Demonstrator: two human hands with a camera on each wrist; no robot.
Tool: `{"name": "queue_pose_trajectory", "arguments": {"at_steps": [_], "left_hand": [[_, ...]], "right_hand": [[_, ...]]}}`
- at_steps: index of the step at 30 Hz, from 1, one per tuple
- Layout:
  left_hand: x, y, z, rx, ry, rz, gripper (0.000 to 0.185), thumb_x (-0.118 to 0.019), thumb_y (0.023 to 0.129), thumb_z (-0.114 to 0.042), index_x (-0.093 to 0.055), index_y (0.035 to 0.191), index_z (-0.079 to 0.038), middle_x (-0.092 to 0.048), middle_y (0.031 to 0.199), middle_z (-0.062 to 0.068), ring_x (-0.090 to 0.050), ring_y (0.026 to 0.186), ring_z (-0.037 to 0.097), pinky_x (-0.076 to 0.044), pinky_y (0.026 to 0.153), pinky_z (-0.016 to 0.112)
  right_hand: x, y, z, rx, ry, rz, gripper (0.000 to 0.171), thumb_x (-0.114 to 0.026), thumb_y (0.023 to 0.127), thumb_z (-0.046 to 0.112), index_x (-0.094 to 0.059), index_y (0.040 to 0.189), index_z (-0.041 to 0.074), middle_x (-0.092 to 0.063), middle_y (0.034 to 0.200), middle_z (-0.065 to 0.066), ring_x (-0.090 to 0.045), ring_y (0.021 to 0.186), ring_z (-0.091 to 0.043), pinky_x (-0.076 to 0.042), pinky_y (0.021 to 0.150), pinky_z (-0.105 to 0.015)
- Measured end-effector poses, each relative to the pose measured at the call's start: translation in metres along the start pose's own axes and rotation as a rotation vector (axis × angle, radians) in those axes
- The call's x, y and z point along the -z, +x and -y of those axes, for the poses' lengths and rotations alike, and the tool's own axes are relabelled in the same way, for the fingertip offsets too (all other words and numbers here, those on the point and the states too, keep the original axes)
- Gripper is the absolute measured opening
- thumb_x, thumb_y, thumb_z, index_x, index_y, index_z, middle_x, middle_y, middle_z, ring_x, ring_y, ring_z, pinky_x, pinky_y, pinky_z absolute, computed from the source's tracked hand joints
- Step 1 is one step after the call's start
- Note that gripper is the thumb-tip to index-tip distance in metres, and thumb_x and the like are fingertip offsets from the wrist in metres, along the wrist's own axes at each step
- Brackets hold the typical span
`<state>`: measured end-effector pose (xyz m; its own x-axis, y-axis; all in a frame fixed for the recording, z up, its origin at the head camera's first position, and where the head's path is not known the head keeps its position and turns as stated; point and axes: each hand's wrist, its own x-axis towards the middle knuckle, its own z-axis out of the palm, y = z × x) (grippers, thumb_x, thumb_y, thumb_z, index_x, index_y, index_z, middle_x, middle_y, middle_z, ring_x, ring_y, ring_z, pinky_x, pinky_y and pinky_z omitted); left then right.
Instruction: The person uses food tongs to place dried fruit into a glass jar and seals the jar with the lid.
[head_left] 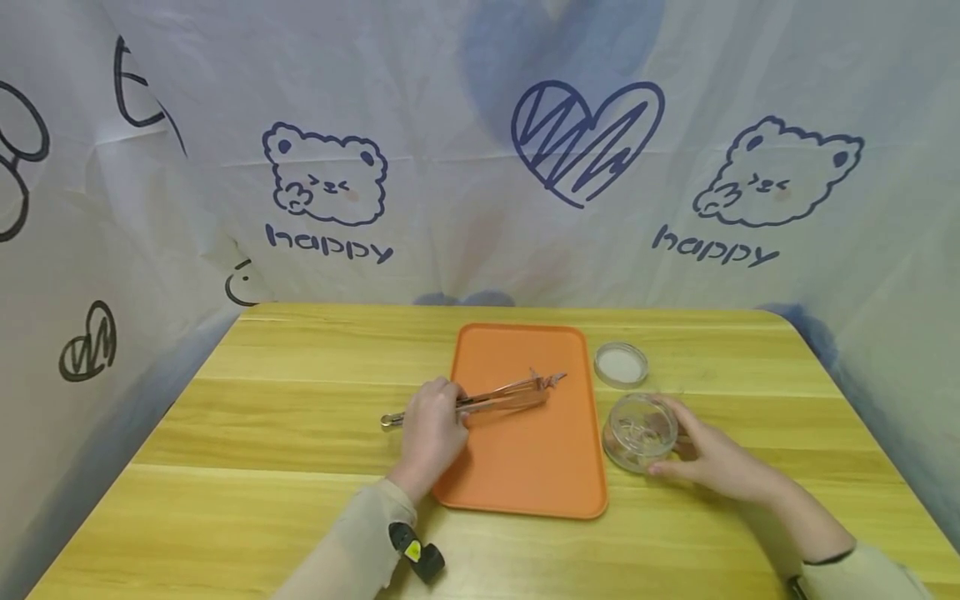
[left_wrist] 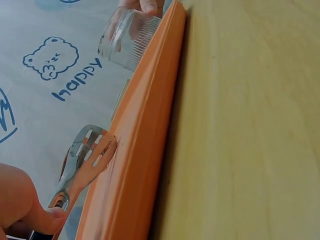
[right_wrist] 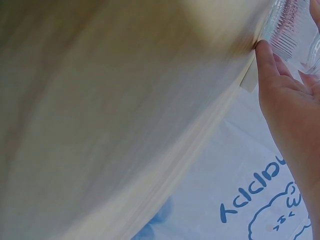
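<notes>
My left hand [head_left: 433,429] grips a pair of metal tongs [head_left: 498,398] over the orange tray [head_left: 525,487]. The tongs' slotted ends [left_wrist: 90,150] show in the left wrist view, low over the tray. At their tips lies a small spiky reddish-brown piece [head_left: 553,381], its kind unclear. Just right of the tray, my right hand [head_left: 720,458] holds a clear ribbed jar [head_left: 641,433], thumb and fingers around its side. The jar's mouth is uncovered, and the right wrist view catches only part of its ribbed wall [right_wrist: 287,30].
Behind the jar, a round clear lid [head_left: 621,365] lies on the wooden table [head_left: 300,358], close to the tray's right edge. A white cloth [head_left: 450,167] with bear and heart drawings hangs at the back and sides. A black band with a small device [head_left: 416,552] circles the left sleeve.
</notes>
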<state>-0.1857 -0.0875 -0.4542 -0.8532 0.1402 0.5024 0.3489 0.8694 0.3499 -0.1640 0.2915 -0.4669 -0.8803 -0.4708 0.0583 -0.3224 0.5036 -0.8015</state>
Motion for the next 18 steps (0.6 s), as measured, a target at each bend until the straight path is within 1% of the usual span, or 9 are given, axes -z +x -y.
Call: {"name": "queue_pose_trajectory", "arguments": {"at_steps": [2, 5, 8, 11, 15, 18], "left_hand": [[-0.002, 0.0008, -0.0002, 0.01, 0.004, 0.003, 0.022, -0.076, 0.062, 0.006, -0.065, 0.076, -0.007, -0.055, 0.072, 0.0, -0.055, 0.069, 0.023, -0.045, 0.066, 0.036], [-0.0036, 0.0018, -0.0003, 0.023, 0.006, 0.01, 0.021, -0.076, 0.064, 0.006, -0.066, 0.076, -0.008, -0.056, 0.072, 0.0, -0.055, 0.069, 0.022, -0.045, 0.066, 0.036], [-0.0038, 0.0026, -0.0001, 0.03, 0.004, 0.011, 0.02, -0.077, 0.065, 0.006, -0.066, 0.075, -0.008, -0.057, 0.072, 0.0, -0.055, 0.069, 0.022, -0.046, 0.065, 0.036], [-0.0036, 0.0038, 0.0006, 0.026, 0.003, 0.003, 0.019, -0.078, 0.066, 0.005, -0.066, 0.074, -0.009, -0.057, 0.071, 0.0, -0.056, 0.068, 0.022, -0.046, 0.063, 0.036], [-0.0042, 0.0053, 0.0019, 0.015, 0.005, -0.006, 0.02, -0.079, 0.067, 0.004, -0.065, 0.072, -0.01, -0.057, 0.071, -0.001, -0.056, 0.069, 0.021, -0.046, 0.063, 0.036], [-0.0049, 0.0056, 0.0029, 0.01, 0.002, -0.009, 0.02, -0.079, 0.067, 0.004, -0.065, 0.072, -0.01, -0.057, 0.07, -0.002, -0.057, 0.069, 0.021, -0.046, 0.063, 0.037]], "right_hand": [[-0.0004, 0.0003, 0.0001, 0.004, -0.004, -0.001, 0.093, -0.077, 0.08, 0.029, -0.019, 0.151, 0.01, -0.039, 0.139, -0.027, -0.047, 0.122, -0.041, -0.04, 0.097, -0.025], [-0.0012, 0.0004, 0.0015, 0.011, -0.002, 0.002, 0.092, -0.076, 0.081, 0.028, -0.019, 0.15, 0.009, -0.039, 0.139, -0.029, -0.047, 0.122, -0.043, -0.041, 0.098, -0.039], [-0.0015, 0.0003, 0.0024, 0.019, -0.001, 0.006, 0.091, -0.075, 0.082, 0.027, -0.018, 0.15, 0.008, -0.038, 0.138, -0.03, -0.046, 0.121, -0.044, -0.039, 0.097, -0.046], [-0.0013, 0.0003, 0.0023, 0.007, -0.001, 0.005, 0.092, -0.076, 0.081, 0.028, -0.019, 0.15, 0.01, -0.039, 0.138, -0.029, -0.046, 0.122, -0.043, -0.04, 0.098, -0.043], [-0.0002, 0.0005, 0.001, -0.011, 0.001, 0.002, 0.092, -0.077, 0.08, 0.029, -0.02, 0.15, 0.012, -0.039, 0.139, -0.026, -0.046, 0.123, -0.041, -0.04, 0.098, -0.028], [0.0007, 0.0004, 0.0002, -0.014, -0.01, 0.005, 0.093, -0.077, 0.08, 0.029, -0.019, 0.15, 0.012, -0.039, 0.139, -0.026, -0.046, 0.123, -0.04, -0.04, 0.097, -0.025]]}}
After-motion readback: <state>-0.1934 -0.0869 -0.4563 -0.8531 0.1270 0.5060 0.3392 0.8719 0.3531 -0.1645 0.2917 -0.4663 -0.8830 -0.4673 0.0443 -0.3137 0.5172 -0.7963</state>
